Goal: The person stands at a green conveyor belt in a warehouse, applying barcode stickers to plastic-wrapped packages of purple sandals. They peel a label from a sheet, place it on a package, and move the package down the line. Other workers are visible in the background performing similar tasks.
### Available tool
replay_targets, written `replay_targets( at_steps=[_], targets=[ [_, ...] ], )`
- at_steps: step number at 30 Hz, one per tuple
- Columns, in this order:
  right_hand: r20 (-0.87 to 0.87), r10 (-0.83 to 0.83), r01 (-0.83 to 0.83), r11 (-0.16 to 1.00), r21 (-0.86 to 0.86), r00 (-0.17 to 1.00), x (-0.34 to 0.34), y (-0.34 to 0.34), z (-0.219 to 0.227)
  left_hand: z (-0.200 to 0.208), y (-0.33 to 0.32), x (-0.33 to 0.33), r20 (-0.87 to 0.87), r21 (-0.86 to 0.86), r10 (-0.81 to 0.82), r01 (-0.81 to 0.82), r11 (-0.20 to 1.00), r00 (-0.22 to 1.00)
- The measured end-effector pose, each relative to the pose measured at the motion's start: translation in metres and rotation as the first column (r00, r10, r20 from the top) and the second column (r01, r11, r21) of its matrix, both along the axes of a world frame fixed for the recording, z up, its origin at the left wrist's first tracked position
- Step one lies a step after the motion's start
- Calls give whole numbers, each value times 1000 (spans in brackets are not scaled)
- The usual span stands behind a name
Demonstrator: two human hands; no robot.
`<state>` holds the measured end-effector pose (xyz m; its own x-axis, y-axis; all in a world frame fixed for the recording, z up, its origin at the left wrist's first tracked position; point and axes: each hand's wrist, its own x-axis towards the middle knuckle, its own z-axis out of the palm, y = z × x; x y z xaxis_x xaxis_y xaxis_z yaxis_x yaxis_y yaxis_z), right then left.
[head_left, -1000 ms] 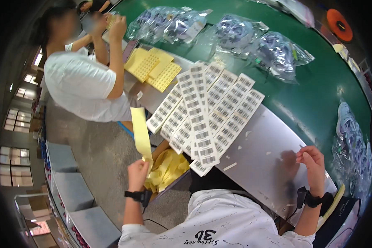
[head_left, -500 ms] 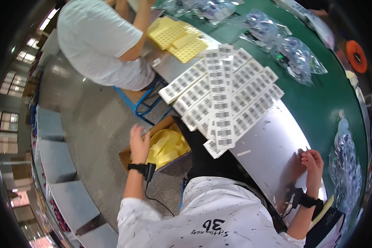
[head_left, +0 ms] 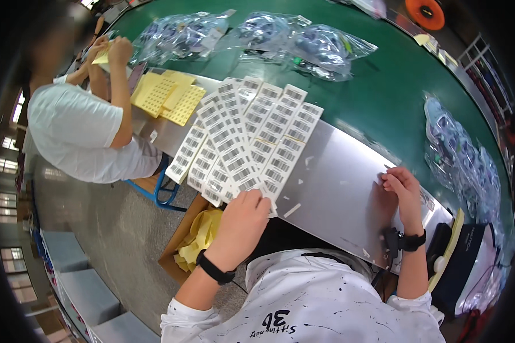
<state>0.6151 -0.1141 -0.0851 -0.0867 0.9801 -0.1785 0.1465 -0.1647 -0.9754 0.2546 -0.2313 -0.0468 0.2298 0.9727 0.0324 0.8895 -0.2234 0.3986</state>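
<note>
Yellow strips, apparently spent, in carton; many label strips, seemingly full, left on desk. Left hand at their near end, right hand curled; neither grip clear.

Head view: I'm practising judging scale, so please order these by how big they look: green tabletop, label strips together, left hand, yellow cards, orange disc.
1. Green tabletop
2. Label strips, taken together
3. Left hand and yellow cards: too alike to rank
4. Orange disc
</note>
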Motion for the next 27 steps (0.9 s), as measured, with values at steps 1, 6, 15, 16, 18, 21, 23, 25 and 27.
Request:
replay_targets(
  at_steps=[1, 6, 15, 16, 18, 21, 23, 25, 27],
  targets=[
    [-2, 1, -1, 1000, -1, 1000, 0, 0, -3, 3, -1, -3, 58, -21, 0, 1, 1000, 998],
    [-37, -23, 23, 1000, -11, 999, -4, -1, -5, 8, 4, -20, 300, -101, 161, -137, 985, 940],
    [-512, 294, -430, 888, -167, 807, -32, 2, 18, 117, 62, 0, 335, 363, 175, -298, 883, 926],
    [-643, 387, -556, 828, -73, 661, -35, -2, 30, 110, 74, 10, 213, 453, -43, -59, 890, 976],
    [-949, 212, -705, 709, -14, 232, -54, -9, 23, 129, 82, 86, 180, 369, -372, 288, 884, 911],
    [-962, 78, -539, 838, -80, 263, -72, 8, 26, 131, 80, 151, 190, 374, -717, 625, 685, 671],
    [-919, 77, -348, 935, -68, 387, -46, 13, 40, 109, 67, 165, 344, 168, -700, 692, 702, 626],
    [-865, 67, -216, 975, -49, 498, -28, 22, 44, 103, 68, 164, 444, 114, -698, 737, 666, 562],
    [-782, -2, -78, 995, -64, 624, -13, 34, 45, 95, 70, 159, 531, 74, -673, 763, 642, 514]
  ],
)
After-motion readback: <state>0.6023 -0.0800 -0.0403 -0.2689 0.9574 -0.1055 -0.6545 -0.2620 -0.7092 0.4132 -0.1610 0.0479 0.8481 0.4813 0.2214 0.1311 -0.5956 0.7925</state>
